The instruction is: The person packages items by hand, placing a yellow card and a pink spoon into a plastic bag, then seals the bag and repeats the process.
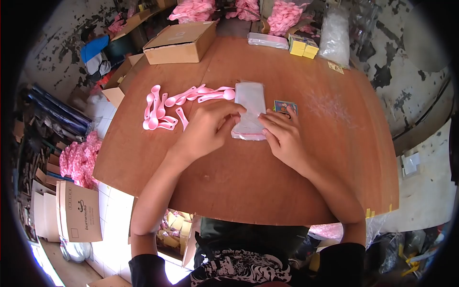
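Observation:
A stack of clear plastic bags lies on the wooden table in front of me, with a pinkish edge at its near end. My left hand is over the stack's left side, its fingers bent and pinched together; any thin film between the fingertips is too faint to make out. On the other side, my right hand rests with fingers apart, its fingertips touching the right edge of the stack. Partly under the right fingers is a small pile of printed cards. Pink plastic spoons lie loose to the left, several more beside the bags.
On the table's far side stand a cardboard box, a plastic-wrapped pack, yellow card bundles and a large clear bag. Bags of pink spoons sit behind. Another person is at the far left.

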